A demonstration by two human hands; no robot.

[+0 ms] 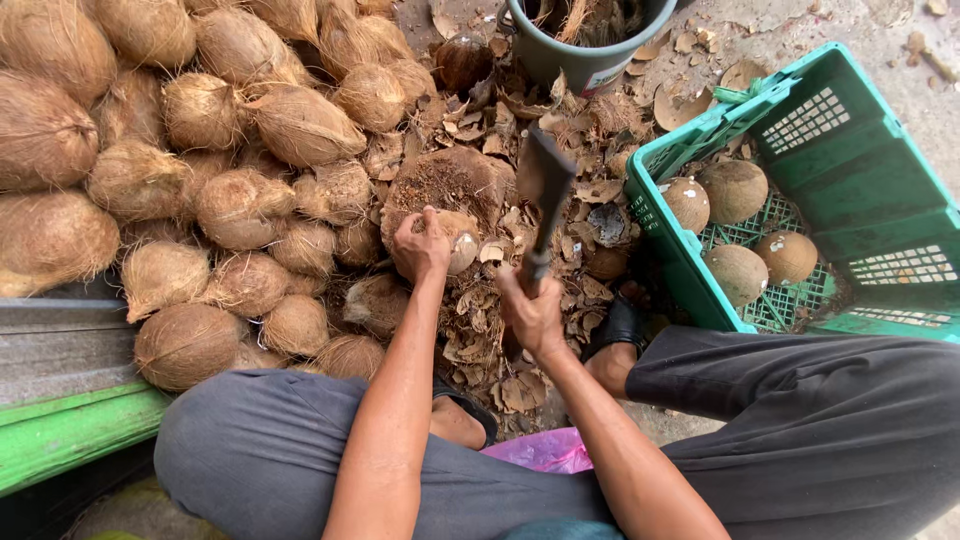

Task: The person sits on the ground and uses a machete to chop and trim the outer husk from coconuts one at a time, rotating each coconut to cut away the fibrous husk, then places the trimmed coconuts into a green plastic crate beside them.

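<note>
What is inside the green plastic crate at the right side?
The green crate holds four husked, round coconuts on its grid bottom. Its near corner is covered by the person's dark trouser leg, so anything there cannot be seen.

Soft, even daylight fills the frame, brightest on the pale concrete ground (880, 60) at upper right and on the green slatted plastic crate (850, 190), with no harsh glare. Shadows are faint and short, deepest at lower left under the green painted ledge (70, 435). Focus is sharp at centre; the wide lens bows the edges, and the raised dark cleaver blade (545, 175) shows slight blur.
</note>
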